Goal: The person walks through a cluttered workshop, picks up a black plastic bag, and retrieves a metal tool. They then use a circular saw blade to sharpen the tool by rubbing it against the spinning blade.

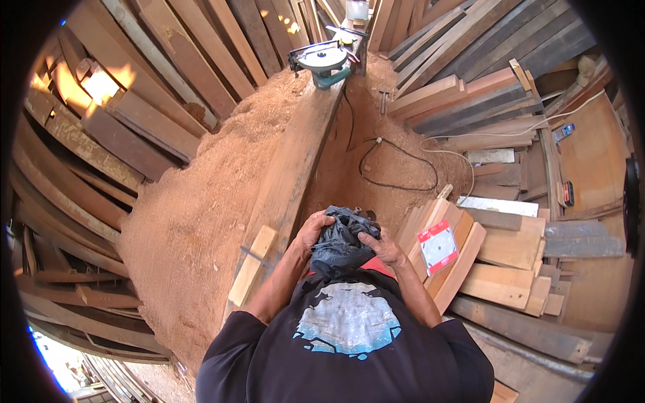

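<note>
A crumpled black plastic bag [340, 243] is held in front of my chest between both hands. My left hand [313, 230] grips its left side, thumb on top and fingers wrapped behind. On its right side my right hand [383, 246] pinches the plastic, thumb laid over the front. Whatever the bag contains, if anything, is hidden. Just left of my left forearm, a short pale wood block [253, 265] lies on the near end of a long wooden beam [290, 161].
A circular saw [326, 64] sits at the beam's far end. Its dark cord [430, 181] loops over sawdust. A flat red-and-white package [438, 247] rests on stacked boards [463, 258] at right. A hammer [383, 102] stands farther back. Leaning planks [168, 67] line the left.
</note>
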`<state>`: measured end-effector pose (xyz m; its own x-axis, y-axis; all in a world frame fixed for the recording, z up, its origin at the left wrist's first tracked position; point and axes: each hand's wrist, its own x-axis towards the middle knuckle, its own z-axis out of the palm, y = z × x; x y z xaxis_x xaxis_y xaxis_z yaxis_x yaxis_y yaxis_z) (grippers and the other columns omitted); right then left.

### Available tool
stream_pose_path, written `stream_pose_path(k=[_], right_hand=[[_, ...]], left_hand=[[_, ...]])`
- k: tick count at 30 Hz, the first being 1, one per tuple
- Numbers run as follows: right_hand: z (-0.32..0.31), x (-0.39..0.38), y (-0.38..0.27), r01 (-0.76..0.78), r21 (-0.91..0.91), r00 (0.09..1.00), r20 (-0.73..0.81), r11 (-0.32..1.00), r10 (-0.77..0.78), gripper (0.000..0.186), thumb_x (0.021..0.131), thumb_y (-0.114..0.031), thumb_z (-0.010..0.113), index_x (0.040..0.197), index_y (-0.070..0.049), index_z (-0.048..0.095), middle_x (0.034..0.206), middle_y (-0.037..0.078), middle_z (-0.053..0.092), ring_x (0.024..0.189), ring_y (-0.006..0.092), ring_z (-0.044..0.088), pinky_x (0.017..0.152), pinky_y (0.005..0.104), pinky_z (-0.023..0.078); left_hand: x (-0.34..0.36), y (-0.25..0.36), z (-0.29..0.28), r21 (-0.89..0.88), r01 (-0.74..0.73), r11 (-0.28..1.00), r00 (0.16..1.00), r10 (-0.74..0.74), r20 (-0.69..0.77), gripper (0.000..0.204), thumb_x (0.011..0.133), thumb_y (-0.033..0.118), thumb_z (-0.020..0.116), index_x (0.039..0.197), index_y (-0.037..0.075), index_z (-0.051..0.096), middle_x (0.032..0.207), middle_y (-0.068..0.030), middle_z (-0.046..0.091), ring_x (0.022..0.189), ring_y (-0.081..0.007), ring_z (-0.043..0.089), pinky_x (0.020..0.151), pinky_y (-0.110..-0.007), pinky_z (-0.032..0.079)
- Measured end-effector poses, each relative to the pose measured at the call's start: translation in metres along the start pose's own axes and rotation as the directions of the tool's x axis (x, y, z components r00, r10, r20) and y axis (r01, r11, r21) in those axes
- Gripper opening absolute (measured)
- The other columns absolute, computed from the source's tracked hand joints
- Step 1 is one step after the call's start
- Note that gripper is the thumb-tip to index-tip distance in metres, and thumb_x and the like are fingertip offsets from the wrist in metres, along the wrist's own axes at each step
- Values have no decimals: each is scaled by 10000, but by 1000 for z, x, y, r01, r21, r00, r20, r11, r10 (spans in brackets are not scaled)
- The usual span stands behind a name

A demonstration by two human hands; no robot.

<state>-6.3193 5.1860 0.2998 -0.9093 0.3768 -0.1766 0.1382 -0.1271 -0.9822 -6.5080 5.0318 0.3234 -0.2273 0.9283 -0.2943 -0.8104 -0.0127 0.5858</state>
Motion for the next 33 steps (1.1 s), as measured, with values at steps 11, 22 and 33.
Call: stream_pose_path(k=[11, 22, 33], right_hand=[[-96, 178, -20, -45, 130, 998, 41, 991, 39, 435, 976, -332, 720, 1166, 57, 677, 1015, 69, 709, 938, 133, 622, 856, 310, 522], [-98, 287, -24, -248, 198, 969, 38, 948, 246, 360, 996, -264, 709, 1182, 36, 636, 1057, 32, 674, 956, 116, 601, 861, 285, 516], [-237, 454, -87, -258, 1, 959, 119, 966, 256, 574, 978, -376, 675, 1388, 11, 565, 1330, 156, 656, 1217, 260, 611, 1043, 380, 471]], left_hand=[[170, 91, -16, 183, 23, 983, 990, 3, -141, 289, 990, 83, 591, 1255, -15, 649, 1125, -88, 741, 985, -171, 719, 925, -329, 586], [250, 190, -43, 186, 107, 977, 985, -79, -154, 327, 993, 76, 607, 1311, -3, 600, 1191, -80, 715, 1021, -174, 705, 931, -329, 576], [322, 239, -154, 42, 153, 987, 988, -154, 7, 456, 912, 175, 693, 1308, -22, 583, 1226, -125, 705, 1097, -251, 694, 1016, -388, 531]])
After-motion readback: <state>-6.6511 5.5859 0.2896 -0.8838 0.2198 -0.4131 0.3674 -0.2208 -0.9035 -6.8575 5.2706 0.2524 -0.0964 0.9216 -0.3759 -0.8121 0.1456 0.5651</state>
